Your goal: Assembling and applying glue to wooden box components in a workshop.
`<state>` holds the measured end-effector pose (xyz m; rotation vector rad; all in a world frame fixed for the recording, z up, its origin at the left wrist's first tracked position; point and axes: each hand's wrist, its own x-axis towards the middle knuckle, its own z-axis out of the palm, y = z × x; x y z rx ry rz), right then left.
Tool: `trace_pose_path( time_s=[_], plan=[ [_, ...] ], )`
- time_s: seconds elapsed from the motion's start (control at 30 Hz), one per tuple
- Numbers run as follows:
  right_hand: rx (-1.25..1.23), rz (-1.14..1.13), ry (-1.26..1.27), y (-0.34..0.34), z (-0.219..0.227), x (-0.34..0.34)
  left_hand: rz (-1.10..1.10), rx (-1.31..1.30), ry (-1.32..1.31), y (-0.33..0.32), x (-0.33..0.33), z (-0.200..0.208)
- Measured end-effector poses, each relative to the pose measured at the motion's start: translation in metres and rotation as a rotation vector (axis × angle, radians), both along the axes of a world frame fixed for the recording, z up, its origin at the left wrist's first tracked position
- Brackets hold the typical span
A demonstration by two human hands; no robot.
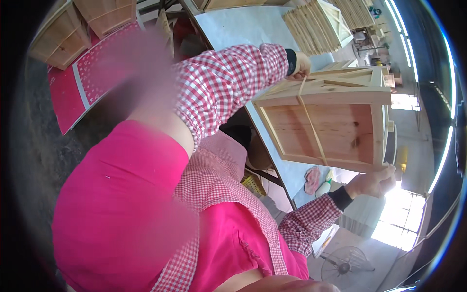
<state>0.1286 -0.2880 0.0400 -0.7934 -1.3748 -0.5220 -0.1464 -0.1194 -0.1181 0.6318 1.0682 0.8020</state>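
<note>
A pale wooden piece with framed panels (335,131), like a crate or several frames stacked together, stands on a light blue-grey table. A narrow tan band (310,124) runs across its face to the far-side edge. My left hand (300,67) is closed at the upper edge of the wood, where the band's end meets the fingers. My right hand (372,182) is closed by the lower corner of the wood; what lies inside its fingers is hidden. Checked red-and-white sleeves with dark cuffs cover both forearms.
On the table (233,27) stand stacked wooden frames (311,27), with a pink cloth (312,180) and a white bottle (324,184) near my right arm. Wooden boxes (63,36) sit over a red patterned sheet (104,68). A fan (344,266) stands beyond my right arm.
</note>
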Motion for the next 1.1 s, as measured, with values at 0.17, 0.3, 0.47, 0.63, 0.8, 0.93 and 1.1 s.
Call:
trace_pose_path(
  time_s=[0.17,0.3,0.47,0.63,0.8,0.93,1.1],
  plan=[
    [0.018,-0.083,0.066,0.001,-0.001,0.001,-0.147,0.247,-0.126,0.090,0.010,0.094],
    [-0.038,0.173,0.137,0.029,0.010,-0.072,-0.585,1.317,-0.822,0.176,-0.109,0.074],
    [-0.052,-0.001,0.520,0.035,0.021,-0.091,0.357,1.241,-0.057,0.082,0.005,0.177],
    [0.071,0.046,0.640,0.102,0.020,-0.076,0.335,1.230,0.025,0.108,0.001,0.178],
    [-0.364,-0.266,-0.007,0.235,0.027,0.026,0.628,1.303,0.256,0.048,-0.022,0.200],
    [-0.228,-0.040,-0.146,0.258,0.048,0.004,0.587,1.179,0.246,0.006,-0.031,0.231],
    [-0.618,0.492,0.533,0.257,0.091,-0.004,0.421,0.936,0.240,-0.020,-0.030,0.277]
  ],
)
